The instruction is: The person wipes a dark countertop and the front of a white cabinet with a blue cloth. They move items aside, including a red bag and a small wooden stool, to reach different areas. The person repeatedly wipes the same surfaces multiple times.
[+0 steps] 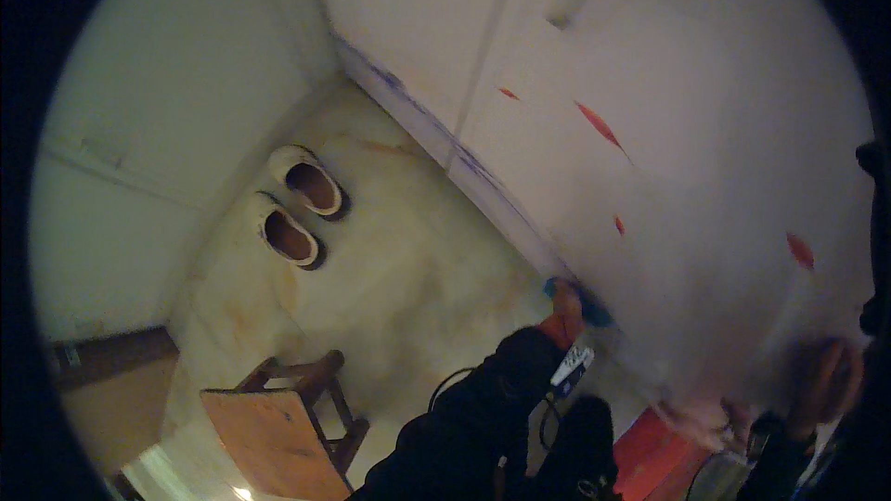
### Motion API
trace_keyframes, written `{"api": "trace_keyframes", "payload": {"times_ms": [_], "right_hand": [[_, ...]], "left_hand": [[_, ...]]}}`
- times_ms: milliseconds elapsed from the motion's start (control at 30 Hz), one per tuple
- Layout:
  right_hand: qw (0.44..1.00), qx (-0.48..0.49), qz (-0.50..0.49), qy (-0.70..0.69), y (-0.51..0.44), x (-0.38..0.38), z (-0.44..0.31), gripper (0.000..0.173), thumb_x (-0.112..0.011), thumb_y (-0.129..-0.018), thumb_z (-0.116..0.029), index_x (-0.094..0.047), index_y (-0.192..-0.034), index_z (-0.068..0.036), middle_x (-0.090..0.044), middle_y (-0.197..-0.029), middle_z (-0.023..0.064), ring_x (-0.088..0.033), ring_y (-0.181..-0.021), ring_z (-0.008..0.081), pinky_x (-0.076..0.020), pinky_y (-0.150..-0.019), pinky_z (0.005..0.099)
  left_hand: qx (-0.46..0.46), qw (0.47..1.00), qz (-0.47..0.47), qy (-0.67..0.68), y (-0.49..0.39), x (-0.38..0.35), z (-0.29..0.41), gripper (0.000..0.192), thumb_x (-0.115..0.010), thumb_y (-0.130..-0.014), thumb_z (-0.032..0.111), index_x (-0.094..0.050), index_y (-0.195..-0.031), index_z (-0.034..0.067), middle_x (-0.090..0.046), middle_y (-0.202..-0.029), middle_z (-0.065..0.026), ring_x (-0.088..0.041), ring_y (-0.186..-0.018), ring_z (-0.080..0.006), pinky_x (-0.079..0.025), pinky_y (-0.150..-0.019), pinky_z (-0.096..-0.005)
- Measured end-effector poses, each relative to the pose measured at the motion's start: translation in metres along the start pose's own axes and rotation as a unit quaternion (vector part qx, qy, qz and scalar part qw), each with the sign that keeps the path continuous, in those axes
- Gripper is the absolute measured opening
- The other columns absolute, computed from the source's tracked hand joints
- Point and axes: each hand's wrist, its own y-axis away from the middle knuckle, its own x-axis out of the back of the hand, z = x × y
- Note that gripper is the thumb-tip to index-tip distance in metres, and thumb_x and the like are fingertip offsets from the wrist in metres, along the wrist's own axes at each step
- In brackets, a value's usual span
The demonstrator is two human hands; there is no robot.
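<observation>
My left hand (567, 313), at the end of a dark sleeve, is closed on a teal cloth (595, 313) at the foot of the pale wall. The cloth touches the purple-marked baseboard (498, 188) or lies right beside it. Just below the hand is a white and blue device (572, 367) with a black cable; its kind is unclear. At the far right my right hand (828, 383) is beside the wall, blurred, and what its fingers hold cannot be told. Red leaf-shaped marks (600, 126) show on the wall.
Two pale slip-on shoes (306, 181) stand on the marbled floor (418, 243) by the left wall. A wooden stool (271, 431) and a cardboard box (111, 390) are at lower left. A red object (654, 452) and a pinkish, blurred thing (703, 421) lie at lower right.
</observation>
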Motion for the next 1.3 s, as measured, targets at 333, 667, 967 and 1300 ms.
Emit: {"api": "trace_keyframes", "payload": {"times_ms": [333, 667, 967, 1300], "right_hand": [[0.968, 0.207, 0.121, 0.069, -0.125, -0.184, -0.108, 0.036, -0.064, -0.085, -0.001, -0.054, -0.119, 0.002, -0.060, -0.107, 0.0215, -0.059, -0.093, 0.0271, -0.0519, -0.078, 0.0342], [0.963, 0.267, 0.031, -0.008, -0.058, -0.364, -0.209, 0.058, -0.067, -0.080, -0.014, -0.045, -0.132, -0.002, -0.048, -0.124, 0.0252, -0.049, -0.111, 0.0385, -0.0432, -0.093, 0.0432], [0.926, -0.198, -0.124, -0.295, 0.205, -0.477, -0.202, 0.063, -0.070, -0.076, -0.010, -0.047, -0.134, -0.010, -0.049, -0.128, 0.0257, -0.047, -0.118, 0.0440, -0.0402, -0.100, 0.0485], [0.494, -0.616, 0.142, -0.596, 0.235, -0.566, -0.175, 0.030, -0.069, -0.077, -0.004, -0.062, -0.106, 0.003, -0.067, -0.096, 0.0129, -0.065, -0.083, 0.0250, -0.0524, -0.075, 0.0382]], "left_hand": [[-0.301, 0.941, -0.027, -0.150, -0.098, 0.048, 0.392, 0.049, -0.033, -0.103, 0.037, -0.047, -0.134, 0.003, -0.059, -0.121, -0.0110, -0.058, -0.104, -0.0271, -0.047, -0.093, -0.0444], [-0.010, 0.907, -0.136, -0.398, -0.061, 0.056, 0.215, 0.047, -0.039, -0.100, 0.038, -0.048, -0.131, 0.004, -0.054, -0.132, -0.0105, -0.051, -0.121, -0.0265, -0.044, -0.100, -0.0423], [0.213, 0.948, -0.220, -0.086, 0.039, 0.058, 0.238, 0.050, -0.031, -0.103, 0.045, -0.049, -0.131, 0.008, -0.055, -0.131, -0.0112, -0.050, -0.122, -0.0284, -0.035, -0.108, -0.0450], [0.092, 0.935, -0.068, -0.335, 0.092, 0.097, 0.280, 0.056, -0.055, -0.096, 0.038, -0.040, -0.138, 0.005, -0.051, -0.134, -0.0147, -0.050, -0.122, -0.0295, -0.039, -0.103, -0.0445]]}}
